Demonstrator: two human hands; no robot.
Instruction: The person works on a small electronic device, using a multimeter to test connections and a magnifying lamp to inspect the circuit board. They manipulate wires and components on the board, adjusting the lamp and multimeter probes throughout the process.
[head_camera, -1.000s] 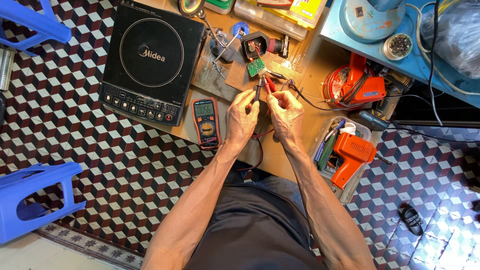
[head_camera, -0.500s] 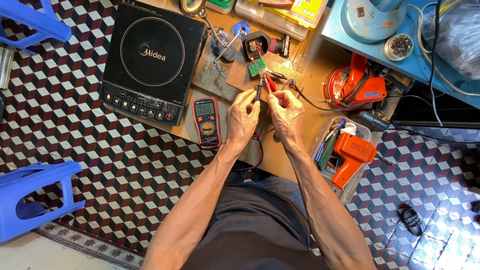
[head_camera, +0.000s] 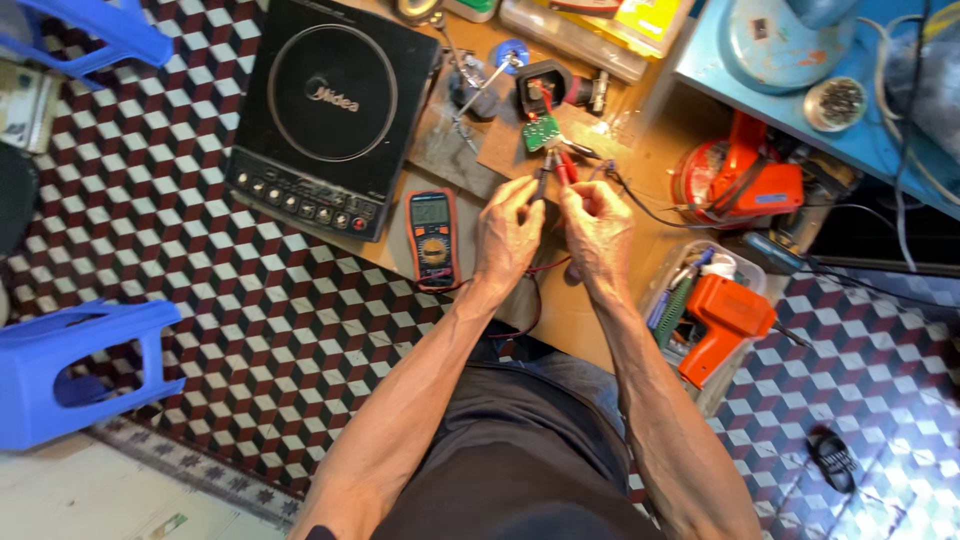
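My left hand grips a black test probe and my right hand grips a red test probe. Both probe tips point up at a small green circuit board lying on the low wooden board. Red and black leads run from my hands down toward my lap. An orange-cased multimeter lies just left of my left hand.
A black induction cooker sits at upper left. An orange power tool rests in a clear tray at right, another orange device above it. Blue plastic stools stand on the patterned floor tiles. A blue table is at upper right.
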